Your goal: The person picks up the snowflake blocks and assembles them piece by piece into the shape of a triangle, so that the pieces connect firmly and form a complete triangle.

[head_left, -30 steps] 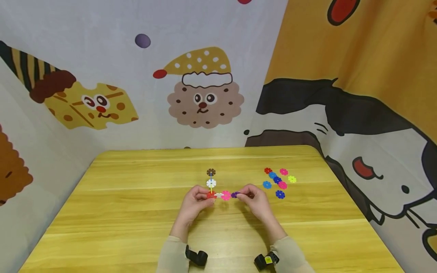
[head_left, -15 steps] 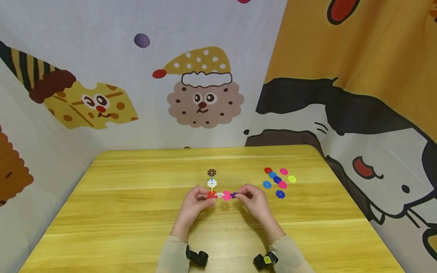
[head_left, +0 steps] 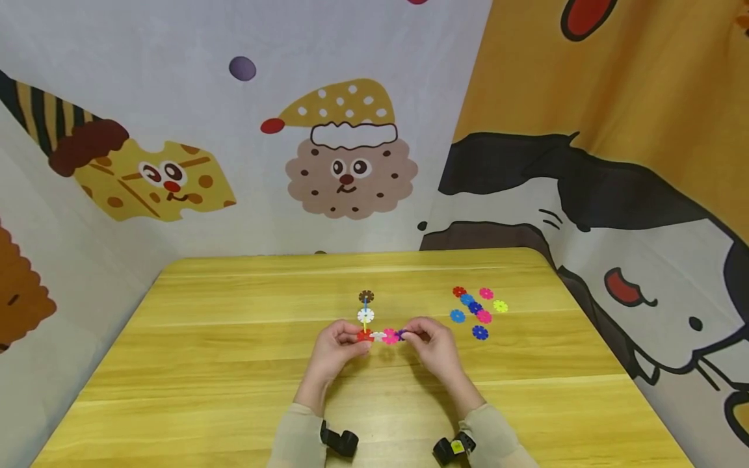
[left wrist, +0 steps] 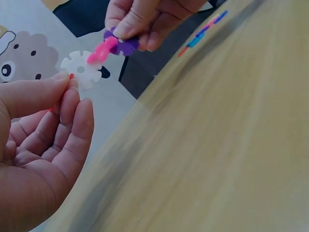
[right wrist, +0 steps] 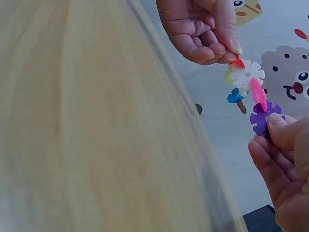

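My left hand (head_left: 333, 349) pinches a red snowflake disc (head_left: 365, 336) between thumb and fingers. From it a chain runs right through a white disc (left wrist: 79, 69) and a pink disc (head_left: 389, 337). At the chain's right end my right hand (head_left: 437, 346) pinches a purple snowflake disc (right wrist: 260, 119), which meets the pink one edge to edge, the two set at an angle. A second branch leads away from the red disc: yellow, another white disc (head_left: 365, 316), blue (right wrist: 235, 95) and a brown disc (head_left: 366, 296) at its far end. Both hands hold the pieces above the table.
Several loose discs lie on the wooden table (head_left: 234, 364) at the right, among them a yellow disc (head_left: 500, 306), a dark blue disc (head_left: 480, 333) and a red disc (head_left: 459, 292). A patterned curtain (head_left: 205, 117) hangs behind the table.
My right hand has shifted slightly left, bringing the purple disc closer against the pink one and turning it more edge-on. The left hand and chain have drifted a little right.
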### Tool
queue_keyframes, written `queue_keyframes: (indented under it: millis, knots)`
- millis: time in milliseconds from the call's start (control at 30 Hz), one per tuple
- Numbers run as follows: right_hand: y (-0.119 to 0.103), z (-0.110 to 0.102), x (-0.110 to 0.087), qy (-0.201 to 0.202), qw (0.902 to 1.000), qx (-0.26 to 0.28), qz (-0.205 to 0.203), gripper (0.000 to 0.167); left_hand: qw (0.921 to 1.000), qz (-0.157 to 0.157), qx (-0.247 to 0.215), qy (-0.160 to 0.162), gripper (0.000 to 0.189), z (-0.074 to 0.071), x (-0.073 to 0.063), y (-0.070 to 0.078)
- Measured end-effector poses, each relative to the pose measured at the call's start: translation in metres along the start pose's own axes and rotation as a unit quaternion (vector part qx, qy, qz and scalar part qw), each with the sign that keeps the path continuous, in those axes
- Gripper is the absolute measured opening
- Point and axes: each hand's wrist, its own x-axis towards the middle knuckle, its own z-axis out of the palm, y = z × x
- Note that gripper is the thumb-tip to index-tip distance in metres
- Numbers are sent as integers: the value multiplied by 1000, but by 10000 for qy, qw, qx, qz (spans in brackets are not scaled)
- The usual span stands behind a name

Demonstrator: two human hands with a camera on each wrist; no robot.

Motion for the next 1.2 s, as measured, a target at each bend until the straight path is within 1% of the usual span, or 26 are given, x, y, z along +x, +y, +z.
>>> queue_keyframes:
  millis: [100, 200, 333, 433, 533, 600, 700, 800, 900, 1000, 1100, 1200]
  knots:
    - [1, 0, -1, 21, 10000, 33, -1, 11, 10000, -20, -14, -13, 28, 1, 1, -1]
    - [2, 0, -1, -2, 9999, 73, 124, 6, 10000, 7, -27, -30, 28, 1, 1, -2]
    - [1, -1, -1, -51, 9991, 148, 402, 7, 9997, 69, -236, 15, 30, 1, 3, -3]
    - [0, -1, 1, -1, 9977, 267, 626, 7, 9991, 86, -409, 100, 32, 2, 3, -3]
    - [-2, -2, 2, 129, 9961, 389, 784, 8, 9990, -17, -410, 189, 37, 3, 2, -3]
    - [-3, -2, 3, 229, 9951, 474, 841, 7, 9992, -118, -359, 148, 41, 5, 1, -5]
    - [-4, -1, 5, 339, 9948, 529, 804, 7, 9991, -292, -319, 44, 45, 11, 0, -7]
    - [-5, 3, 6, 382, 9954, 517, 710, 9, 9982, -386, -451, 7, 47, 20, -1, -9]
    - [-5, 7, 6, 362, 9963, 515, 593, 9, 9965, -426, -713, 66, 45, 29, -1, -11]
    - [-6, 10, 6, 273, 9969, 581, 455, 6, 9921, -407, -1186, 100, 39, 36, -1, -13]
    - [-7, 13, 7, 202, 9968, 701, 329, 7, 9830, -371, -1797, 122, 26, 40, -1, -15]
    - [-7, 15, 6, 136, 9964, 804, 235, 8, 9740, -361, -2235, 93, 13, 41, 0, -16]
